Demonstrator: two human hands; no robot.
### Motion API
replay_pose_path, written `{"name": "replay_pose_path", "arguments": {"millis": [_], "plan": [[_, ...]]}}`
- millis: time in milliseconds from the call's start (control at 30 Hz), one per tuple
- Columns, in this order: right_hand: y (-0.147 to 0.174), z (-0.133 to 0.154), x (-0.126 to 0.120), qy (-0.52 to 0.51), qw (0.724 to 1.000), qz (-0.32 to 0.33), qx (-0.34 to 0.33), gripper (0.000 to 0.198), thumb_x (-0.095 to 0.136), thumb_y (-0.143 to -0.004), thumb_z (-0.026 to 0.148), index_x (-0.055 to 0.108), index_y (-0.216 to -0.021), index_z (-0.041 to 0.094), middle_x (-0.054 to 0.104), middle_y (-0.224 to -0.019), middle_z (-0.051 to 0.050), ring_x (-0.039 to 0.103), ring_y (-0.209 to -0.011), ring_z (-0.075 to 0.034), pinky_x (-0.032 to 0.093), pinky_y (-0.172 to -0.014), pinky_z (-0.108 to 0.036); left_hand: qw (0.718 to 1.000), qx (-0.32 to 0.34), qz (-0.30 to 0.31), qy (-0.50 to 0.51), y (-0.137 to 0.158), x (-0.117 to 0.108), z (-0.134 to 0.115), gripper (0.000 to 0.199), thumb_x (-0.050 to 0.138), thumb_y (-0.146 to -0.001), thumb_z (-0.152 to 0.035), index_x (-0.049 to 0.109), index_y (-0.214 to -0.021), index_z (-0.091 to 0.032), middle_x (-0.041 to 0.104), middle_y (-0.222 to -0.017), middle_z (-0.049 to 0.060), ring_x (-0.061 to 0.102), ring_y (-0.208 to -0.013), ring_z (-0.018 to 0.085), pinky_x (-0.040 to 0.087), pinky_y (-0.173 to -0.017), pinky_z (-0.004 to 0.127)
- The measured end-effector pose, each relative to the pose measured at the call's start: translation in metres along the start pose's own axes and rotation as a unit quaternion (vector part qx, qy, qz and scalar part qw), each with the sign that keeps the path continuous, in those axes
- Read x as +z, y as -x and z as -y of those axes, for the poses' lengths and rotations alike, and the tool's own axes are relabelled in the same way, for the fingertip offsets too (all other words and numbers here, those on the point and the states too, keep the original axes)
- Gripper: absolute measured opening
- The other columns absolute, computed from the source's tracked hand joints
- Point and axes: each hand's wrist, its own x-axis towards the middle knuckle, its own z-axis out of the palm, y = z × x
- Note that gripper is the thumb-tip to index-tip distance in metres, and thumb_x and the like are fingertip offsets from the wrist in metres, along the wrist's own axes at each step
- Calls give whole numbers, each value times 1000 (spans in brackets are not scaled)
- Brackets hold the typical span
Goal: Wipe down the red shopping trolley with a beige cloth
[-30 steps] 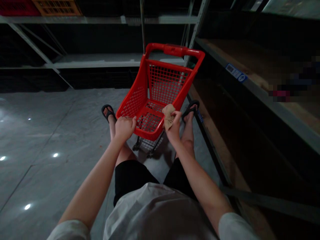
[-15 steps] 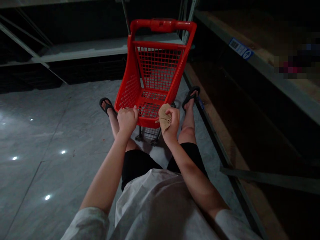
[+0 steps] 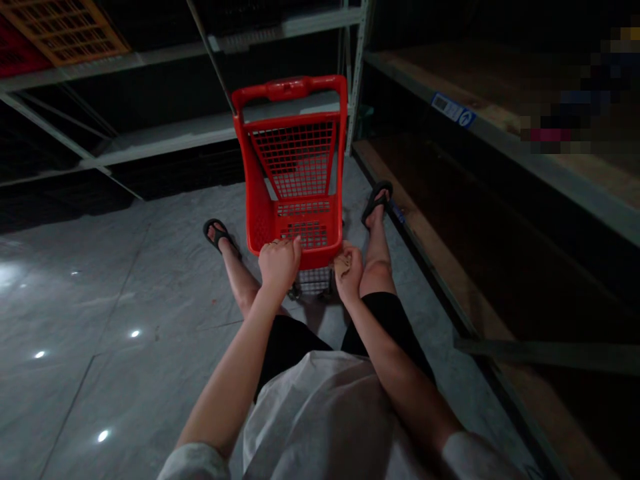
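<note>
A red plastic shopping cart (image 3: 295,190) stands on the floor between my spread legs, its handle bar at the far end. My left hand (image 3: 280,263) is closed over the near rim of its basket, thumb toward the middle. At the basket's near right corner, my right hand (image 3: 350,267) is closed around a crumpled tan cloth (image 3: 343,267). Much of the cloth is hidden inside the fingers. The basket shows nothing lying in it.
On the right runs a long wooden shelf unit (image 3: 500,143) with a blue and white label (image 3: 453,110) on its edge. Metal racking (image 3: 165,140) stands behind the cart, with an orange crate (image 3: 65,30) at upper left. Grey floor (image 3: 125,280) extends left.
The cart has turned to stand straighter before me. My right hand has moved to the basket's right corner, and the cloth is now more tucked into its fingers. The view has tilted up slightly.
</note>
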Motion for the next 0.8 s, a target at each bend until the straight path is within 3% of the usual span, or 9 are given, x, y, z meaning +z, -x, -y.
{"name": "replay_pose_path", "arguments": {"millis": [133,233,367,433,533,633,733,800], "plan": [[-9,18,-3,10,996,-74,-52,12,59,-84,27,49,-90,27,53,-93,0,53,-95,-20,48,-90,-36,989,126,55,47,-5,-18,17,60,26,-110,-45,76,-97,-14,78,-99,14,72,-94,26,49,-85,35],[4,0,-2,31,996,-37,-70,7,55,-85,25,50,-88,27,53,-94,-2,54,-94,-21,47,-87,-37,988,148,47,24,-10,-22,32,59,30,-109,-51,77,-98,-18,78,-98,13,71,-95,28,48,-85,37],[25,-37,1,45,998,26,-37,12,53,-76,18,47,-82,26,50,-83,1,52,-78,-18,43,-71,-31,987,145,53,-40,-10,-11,38,62,28,-109,-53,77,-90,-19,77,-87,13,71,-85,28,46,-81,39],[25,-43,2,42,998,50,-21,14,55,-73,18,46,-81,26,50,-81,3,51,-77,-17,42,-69,-30,986,147,43,-63,-9,-6,37,62,28,-108,-55,75,-89,-20,76,-85,13,71,-84,28,45,-80,39],[11,-23,4,22,999,27,-9,12,56,-77,21,48,-85,25,53,-84,2,52,-80,-17,44,-73,-29,986,149,35,-67,-9,-3,34,60,30,-108,-56,75,-91,-20,77,-88,13,70,-85,29,45,-80,40],[-7,14,9,-4,999,-28,-46,5,54,-85,23,53,-89,25,56,-89,1,54,-86,-18,47,-79,-31,987,145,29,-57,-10,-3,31,60,30,-108,-54,76,-91,-19,77,-90,14,70,-87,31,44,-80,41],[-10,31,17,0,996,-8,-87,3,53,-91,25,56,-90,26,58,-94,-2,56,-95,-20,48,-88,-34,988,146,22,-45,-11,-1,27,62,29,-108,-54,76,-92,-18,77,-89,16,71,-87,31,43,-79,41],[-1,22,20,20,996,18,-87,3,53,-90,26,56,-90,25,58,-95,-3,56,-95,-20,48,-88,-34,988,146,18,-44,-11,0,23,62,28,-109,-54,76,-92,-18,77,-89,15,71,-86,31,43,-78,41]]}}
